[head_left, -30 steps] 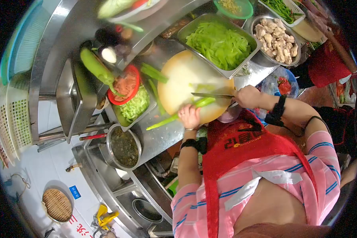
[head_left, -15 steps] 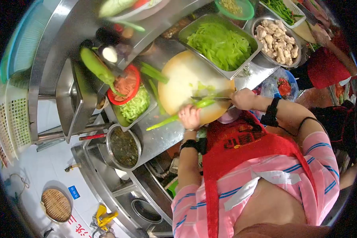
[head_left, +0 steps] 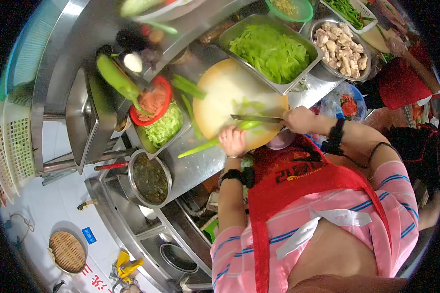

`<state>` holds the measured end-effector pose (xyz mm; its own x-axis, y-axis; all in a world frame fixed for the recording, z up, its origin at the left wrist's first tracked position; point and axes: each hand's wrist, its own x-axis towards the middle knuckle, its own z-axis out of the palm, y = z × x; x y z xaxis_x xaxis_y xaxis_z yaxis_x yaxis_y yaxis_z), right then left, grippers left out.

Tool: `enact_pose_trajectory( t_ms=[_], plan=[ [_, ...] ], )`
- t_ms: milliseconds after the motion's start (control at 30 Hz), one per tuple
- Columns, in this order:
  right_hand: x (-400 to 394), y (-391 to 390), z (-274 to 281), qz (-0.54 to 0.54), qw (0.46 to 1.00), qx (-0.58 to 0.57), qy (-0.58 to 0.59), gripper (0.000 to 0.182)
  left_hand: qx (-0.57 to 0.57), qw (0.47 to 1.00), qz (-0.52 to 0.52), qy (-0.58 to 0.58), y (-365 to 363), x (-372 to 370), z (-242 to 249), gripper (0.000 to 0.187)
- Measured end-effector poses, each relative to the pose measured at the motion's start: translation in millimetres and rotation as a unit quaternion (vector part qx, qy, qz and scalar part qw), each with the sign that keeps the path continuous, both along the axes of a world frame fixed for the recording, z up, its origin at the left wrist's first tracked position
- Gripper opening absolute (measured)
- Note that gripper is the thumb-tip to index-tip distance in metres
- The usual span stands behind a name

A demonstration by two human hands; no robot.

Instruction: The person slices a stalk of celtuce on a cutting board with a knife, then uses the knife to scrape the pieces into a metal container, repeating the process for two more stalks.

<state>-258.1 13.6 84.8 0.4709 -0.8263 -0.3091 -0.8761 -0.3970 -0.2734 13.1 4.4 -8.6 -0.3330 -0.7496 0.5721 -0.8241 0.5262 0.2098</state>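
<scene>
On the round pale wooden chopping board [head_left: 220, 93], the left hand [head_left: 233, 140] presses curled fingers onto a long green vegetable stalk [head_left: 211, 142] at the board's six o'clock edge. The right hand [head_left: 298, 119], at four o'clock, grips a steel-bladed knife [head_left: 255, 118] tightly, blade lying over the stalk.

We see a shiny steel counter [head_left: 200, 166] and glossy metal trays [head_left: 298, 78], with a smooth pale wood chopping board [head_left: 220, 97] at 12 o'clock. The knife [head_left: 256, 118] looks like polished metal, the red apron [head_left: 298, 180] like matt cloth, and the red bowl [head_left: 154, 105] like plastic.
</scene>
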Motion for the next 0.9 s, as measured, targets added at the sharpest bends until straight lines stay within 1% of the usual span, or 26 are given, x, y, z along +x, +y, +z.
enact_pose_trajectory(
  t_ms=[67, 133, 200, 233, 300, 367, 400, 433, 500, 600, 667, 733, 800, 833, 900],
  plan=[
    [3.4, -0.4, -9.9, -0.009, 1.000, 0.002, 0.001, 0.022, -0.004, 1.000, -0.005, -0.002, 1.3, 0.5, 0.0, 0.022],
    [5.0, -6.7, -1.1, -0.016, 1.000, 0.004, 0.000, 0.022, -0.009, 1.000, -0.009, -0.005, -2.0, 1.7, 1.0, 0.022],
    [-1.7, -9.7, 10.4, 0.026, 0.999, 0.026, 0.036, 0.022, -0.017, 1.000, -0.012, -0.005, -1.7, 1.6, -0.2, 0.024],
    [-2.5, -9.9, 8.0, 0.027, 0.999, 0.026, 0.038, 0.022, -0.017, 1.000, -0.012, -0.003, -2.7, 0.3, -0.7, 0.024],
    [-1.5, -3.9, -5.5, 0.014, 0.997, -0.049, -0.057, 0.029, 0.001, 1.000, -0.004, 0.004, 0.3, 0.7, -1.8, 0.024],
    [3.6, -5.6, -21.4, 0.004, 0.996, -0.071, -0.058, 0.029, -0.006, 1.000, -0.013, 0.005, -1.0, 2.2, -1.2, 0.023],
    [6.1, -8.5, -20.4, -0.004, 0.994, -0.090, -0.057, 0.029, -0.010, 1.000, -0.020, 0.009, -1.8, 2.2, -0.8, 0.023],
    [4.5, -8.1, -19.8, -0.004, 0.994, -0.087, -0.058, 0.029, -0.008, 1.000, -0.020, 0.007, 0.6, 3.4, -1.3, 0.023],
    [-3.2, -13.7, -14.3, 0.032, 0.998, -0.042, -0.021, 0.029, -0.016, 1.000, 0.000, 0.009, 0.8, 2.2, -3.4, 0.021],
    [6.9, -7.6, -12.3, 0.009, 0.997, -0.053, -0.048, 0.029, 0.012, 1.000, 0.004, 0.024, 2.2, 2.9, -9.4, 0.021],
    [11.0, -5.0, -24.1, -0.001, 0.996, -0.062, -0.056, 0.029, 0.020, 0.999, 0.001, 0.028, 3.1, 5.0, -12.4, 0.022],
    [12.7, -11.2, -21.2, -0.010, 0.995, -0.071, -0.066, 0.030, 0.029, 0.999, -0.001, 0.032, 0.1, 6.5, -8.1, 0.022],
    [4.2, -15.1, -14.0, 0.027, 1.000, 0.006, 0.011, 0.031, 0.021, 0.999, -0.011, 0.049, 1.6, 4.8, -6.4, 0.024],
    [3.9, -14.5, -9.9, 0.027, 1.000, 0.007, 0.013, 0.031, 0.022, 0.998, -0.011, 0.051, 0.8, 3.2, -6.5, 0.024],
    [8.0, -9.1, -4.1, 0.018, 0.997, -0.037, -0.061, 0.031, 0.016, 0.999, 0.006, 0.042, 2.7, 2.7, -6.9, 0.025]
  ],
)
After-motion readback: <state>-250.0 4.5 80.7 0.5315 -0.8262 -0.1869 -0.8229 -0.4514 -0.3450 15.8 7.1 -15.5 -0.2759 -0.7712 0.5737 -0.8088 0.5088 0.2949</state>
